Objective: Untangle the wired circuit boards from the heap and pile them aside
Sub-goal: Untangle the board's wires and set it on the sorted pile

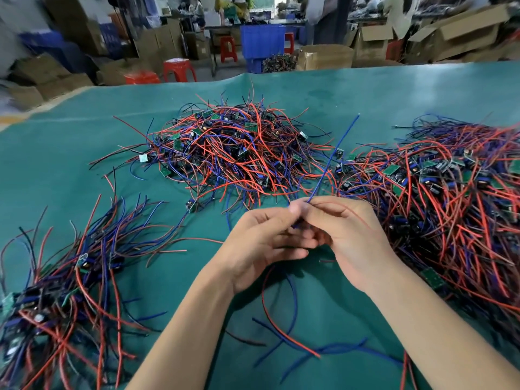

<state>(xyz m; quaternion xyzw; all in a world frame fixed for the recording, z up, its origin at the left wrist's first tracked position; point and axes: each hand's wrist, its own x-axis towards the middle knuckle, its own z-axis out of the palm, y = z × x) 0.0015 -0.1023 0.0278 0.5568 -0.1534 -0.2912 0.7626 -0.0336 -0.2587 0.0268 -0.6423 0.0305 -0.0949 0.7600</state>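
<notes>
My left hand (264, 243) and my right hand (349, 237) meet at the middle of the green table mat (84, 153), fingers curled around one wired circuit board that they hide. Its blue wire (329, 164) sticks up and away from my fingertips; a thin red wire (354, 212) curves over my right hand. More red and blue leads hang below my hands onto the mat. A tangled heap of boards and wires (239, 147) lies just beyond my hands. A second, larger heap (450, 198) spreads at the right. A pile with wires lying roughly parallel (64, 280) sits at the left.
Loose red and blue wires (281, 330) lie on the mat between my forearms. Beyond the table's far edge stand red stools (180, 69), a blue crate (263, 40) and cardboard boxes (323, 56).
</notes>
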